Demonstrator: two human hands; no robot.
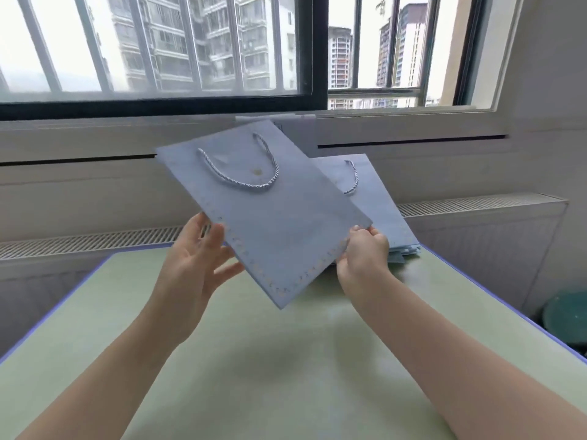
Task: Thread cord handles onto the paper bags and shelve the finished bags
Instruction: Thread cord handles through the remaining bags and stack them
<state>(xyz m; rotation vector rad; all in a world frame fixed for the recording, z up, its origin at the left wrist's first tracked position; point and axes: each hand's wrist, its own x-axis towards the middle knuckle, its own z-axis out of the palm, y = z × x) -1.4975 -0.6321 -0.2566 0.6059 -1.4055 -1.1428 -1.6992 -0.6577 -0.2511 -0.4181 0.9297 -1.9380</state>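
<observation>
Head view: one wide-angle look down over a pale green table (286,369) set against a wall under a barred window (158,49).
Hidden: the held paper bag (270,214) covers the left hand's fingertips and the near part of the stack of bags (381,211) behind it; how many bags lie in that stack cannot be told.
Cut off: both forearms run out of the bottom edge; a dark green round thing (568,315) at the right edge is only partly in frame and hard to make out.
Blur: the bag's far corners are smeared.
Left hand (197,258): fingers spread and straight, palm under the bag's lower left edge, touching it.
Right hand (365,252): fingers curled, pinching the bag's lower right corner.
Bag: pale blue, flat, tilted, raised above the table's far middle, its cord handle (251,179) looped across the upper face.
Stack: at the table's far right corner, leaning toward the wall, top one showing a second cord (352,179).
Edges: blue-trimmed table sides slant in from both sides.
Open room: the near half of the table lies bare between the arms.
</observation>
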